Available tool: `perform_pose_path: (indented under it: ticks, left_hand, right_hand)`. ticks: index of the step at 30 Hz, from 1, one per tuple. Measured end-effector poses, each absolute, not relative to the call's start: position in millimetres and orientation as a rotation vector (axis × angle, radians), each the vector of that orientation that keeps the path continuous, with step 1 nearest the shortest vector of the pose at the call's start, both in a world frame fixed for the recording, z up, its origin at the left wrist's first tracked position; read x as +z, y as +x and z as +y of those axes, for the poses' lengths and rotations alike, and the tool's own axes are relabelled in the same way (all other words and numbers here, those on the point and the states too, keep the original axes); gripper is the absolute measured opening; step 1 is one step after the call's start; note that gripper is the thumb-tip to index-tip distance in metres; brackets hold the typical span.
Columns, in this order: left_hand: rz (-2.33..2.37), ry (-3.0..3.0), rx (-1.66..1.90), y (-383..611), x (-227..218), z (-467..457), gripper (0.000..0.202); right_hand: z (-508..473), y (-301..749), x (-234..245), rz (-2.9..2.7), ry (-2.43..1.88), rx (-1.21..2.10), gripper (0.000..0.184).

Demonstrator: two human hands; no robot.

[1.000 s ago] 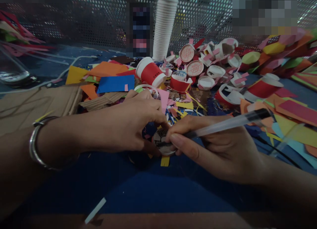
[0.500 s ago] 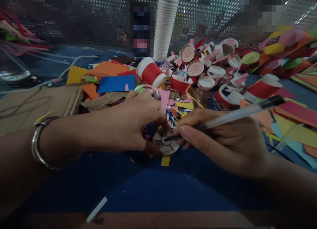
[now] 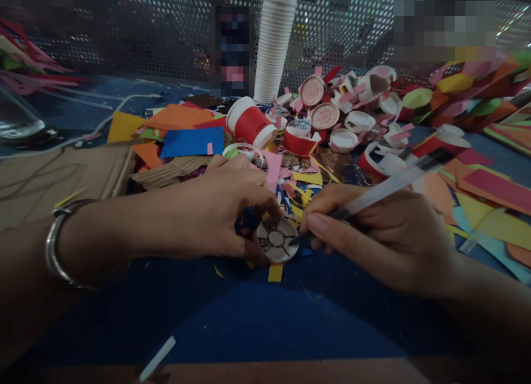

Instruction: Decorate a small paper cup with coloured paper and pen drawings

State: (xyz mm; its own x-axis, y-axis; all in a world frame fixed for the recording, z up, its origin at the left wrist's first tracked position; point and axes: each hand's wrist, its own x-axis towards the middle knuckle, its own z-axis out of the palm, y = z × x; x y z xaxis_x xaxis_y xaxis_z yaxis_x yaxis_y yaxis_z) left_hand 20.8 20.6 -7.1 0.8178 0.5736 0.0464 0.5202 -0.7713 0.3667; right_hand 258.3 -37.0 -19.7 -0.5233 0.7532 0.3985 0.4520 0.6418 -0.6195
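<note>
My left hand (image 3: pixel 215 209) pinches a small round paper disc (image 3: pixel 276 239) with a dark drawn pattern, holding it down on the blue table (image 3: pixel 257 317). A metal bangle (image 3: pixel 56 245) circles that wrist. My right hand (image 3: pixel 373 234) grips a clear pen (image 3: pixel 390 182) with a black cap end, its tip touching the disc's right edge. Both hands are closed around what they hold.
Behind the hands lie coloured paper scraps (image 3: pixel 186 140), a red paper cup (image 3: pixel 251 124) on its side, several cut cup bottoms (image 3: pixel 327 115) and a tall stack of white cups (image 3: pixel 274 41). Cardboard (image 3: pixel 62 174) lies at left, a perforated metal wall (image 3: pixel 145 30) behind.
The right hand has slid to the right, uncovering the disc; the pen tip has gone from over the disc's middle to its right edge. My left hand stays put.
</note>
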Motion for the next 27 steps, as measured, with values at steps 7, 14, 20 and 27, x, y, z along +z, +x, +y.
perform_pose_path:
  ticks: [7,14,20,27]
  left_hand:
    - [0.820,2.658,0.221,18.9,-9.3,20.6,0.034]
    - [0.817,2.649,0.207,19.4,-7.6,21.0,0.037]
    - [0.821,2.648,0.194,20.0,-7.3,20.3,0.033]
    - [0.831,2.643,0.196,19.2,-6.4,19.2,0.031]
  right_hand:
    - [-36.8,257.4,-21.2,-2.226,-0.900,0.594,0.019]
    - [-38.7,258.5,-18.3,-2.232,-0.938,0.643,0.021]
    - [-37.8,257.0,-20.3,-2.222,-0.908,0.619,0.020]
    - [-38.9,256.3,-19.5,-2.226,-0.907,0.596,0.020]
